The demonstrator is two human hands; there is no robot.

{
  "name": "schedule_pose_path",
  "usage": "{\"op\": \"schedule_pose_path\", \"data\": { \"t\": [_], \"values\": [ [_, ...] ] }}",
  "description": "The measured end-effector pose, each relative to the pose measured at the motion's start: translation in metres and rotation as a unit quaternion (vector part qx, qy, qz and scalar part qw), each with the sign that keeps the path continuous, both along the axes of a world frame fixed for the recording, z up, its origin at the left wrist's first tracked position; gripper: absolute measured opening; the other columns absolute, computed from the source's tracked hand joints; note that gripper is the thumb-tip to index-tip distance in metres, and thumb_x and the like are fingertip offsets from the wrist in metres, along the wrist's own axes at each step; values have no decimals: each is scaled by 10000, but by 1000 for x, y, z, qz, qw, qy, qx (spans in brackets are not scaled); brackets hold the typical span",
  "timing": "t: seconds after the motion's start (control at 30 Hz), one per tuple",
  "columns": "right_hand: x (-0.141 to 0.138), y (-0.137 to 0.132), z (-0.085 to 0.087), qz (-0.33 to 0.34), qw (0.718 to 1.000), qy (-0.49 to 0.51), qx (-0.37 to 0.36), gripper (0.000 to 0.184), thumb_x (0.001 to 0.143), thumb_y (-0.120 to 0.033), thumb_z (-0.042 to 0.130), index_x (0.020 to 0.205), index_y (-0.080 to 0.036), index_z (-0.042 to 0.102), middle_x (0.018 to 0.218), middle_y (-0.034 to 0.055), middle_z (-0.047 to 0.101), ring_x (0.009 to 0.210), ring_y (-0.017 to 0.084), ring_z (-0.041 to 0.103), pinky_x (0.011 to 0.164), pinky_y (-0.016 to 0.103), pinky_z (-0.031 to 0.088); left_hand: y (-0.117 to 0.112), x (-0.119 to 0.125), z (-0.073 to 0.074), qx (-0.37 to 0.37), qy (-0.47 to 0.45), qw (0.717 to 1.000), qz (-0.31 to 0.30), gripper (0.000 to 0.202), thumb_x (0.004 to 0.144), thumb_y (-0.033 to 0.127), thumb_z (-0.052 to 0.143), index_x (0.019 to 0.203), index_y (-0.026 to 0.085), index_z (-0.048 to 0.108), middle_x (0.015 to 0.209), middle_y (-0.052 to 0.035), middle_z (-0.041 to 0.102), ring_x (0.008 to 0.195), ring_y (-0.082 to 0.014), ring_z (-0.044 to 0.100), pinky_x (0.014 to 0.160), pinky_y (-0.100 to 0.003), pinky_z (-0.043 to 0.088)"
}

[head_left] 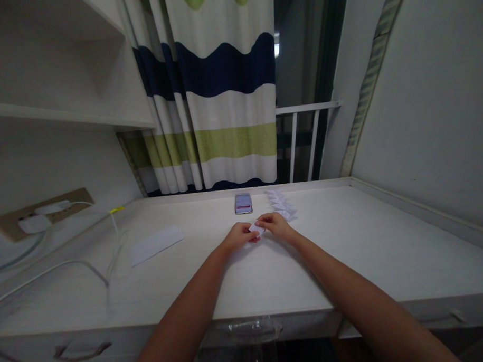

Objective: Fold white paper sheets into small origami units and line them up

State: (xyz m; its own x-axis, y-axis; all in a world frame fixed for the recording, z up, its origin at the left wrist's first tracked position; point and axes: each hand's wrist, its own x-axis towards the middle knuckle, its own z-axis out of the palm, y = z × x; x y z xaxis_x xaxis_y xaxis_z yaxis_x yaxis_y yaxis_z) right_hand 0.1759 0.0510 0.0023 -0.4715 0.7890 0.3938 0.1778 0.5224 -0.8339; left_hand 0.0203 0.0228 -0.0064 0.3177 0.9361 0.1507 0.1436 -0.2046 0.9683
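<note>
A small folded piece of white paper [257, 228] is held between both hands above the middle of the desk. My left hand [238, 236] pinches it from the left and below. From the right and above, the fingers of my right hand [274, 224] grip its upper edge. Just behind my right hand lies a row of folded white paper pieces [280, 203] with pointed shapes, overlapping one another. A phone [243, 203] with its screen lit lies behind my left hand. To the left rests a flat white sheet of paper [157, 245].
The white desk [366, 233] has drawers along its front edge, one with a handle [83, 352]. White cables [80, 262] run over its left side from plugs [34, 224] on a wall socket panel. A striped curtain [231, 117] hangs behind, beside a white railing [307, 107].
</note>
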Motion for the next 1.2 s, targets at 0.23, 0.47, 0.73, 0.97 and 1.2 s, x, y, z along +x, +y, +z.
{"op": "schedule_pose_path", "data": {
  "t": [0.23,0.47,0.73,0.97,1.2],
  "values": [
    [-2,-3,1,-2,999,42,-29,285,621,-395,595,629,-111,617,546,7,583,503,94,492,510,216,380,3,-1,-5,-15,-6,1000,-12,308,517,376,696,641,101,637,592,-64,641,522,-130,562,577,-265,441],
    [-2,-5,4,15,996,61,-62,302,607,-404,611,676,-111,622,594,16,600,543,105,511,542,232,397,3,-2,-1,10,9,1000,-11,255,544,334,680,612,93,630,544,-46,613,471,-102,515,518,-238,408],
    [1,-8,6,48,988,87,-115,264,593,-377,633,608,-116,602,540,-7,573,514,90,498,535,227,395,2,-1,-1,20,30,999,-24,216,582,302,643,612,91,611,515,-25,583,458,-88,489,483,-217,377],
    [-2,3,-4,10,984,127,-126,267,521,-329,681,687,-133,607,619,-5,599,543,91,518,537,229,418,8,-2,-6,31,-6,999,28,266,580,350,640,676,109,579,544,-12,579,471,-91,508,472,-209,395],
    [-3,7,-17,37,995,25,-85,191,567,-258,641,695,-123,597,526,-28,547,460,65,470,443,189,356,6,-3,-2,84,-35,992,83,231,570,305,646,695,127,565,575,1,561,495,-85,505,404,-166,358]
  ]
}}
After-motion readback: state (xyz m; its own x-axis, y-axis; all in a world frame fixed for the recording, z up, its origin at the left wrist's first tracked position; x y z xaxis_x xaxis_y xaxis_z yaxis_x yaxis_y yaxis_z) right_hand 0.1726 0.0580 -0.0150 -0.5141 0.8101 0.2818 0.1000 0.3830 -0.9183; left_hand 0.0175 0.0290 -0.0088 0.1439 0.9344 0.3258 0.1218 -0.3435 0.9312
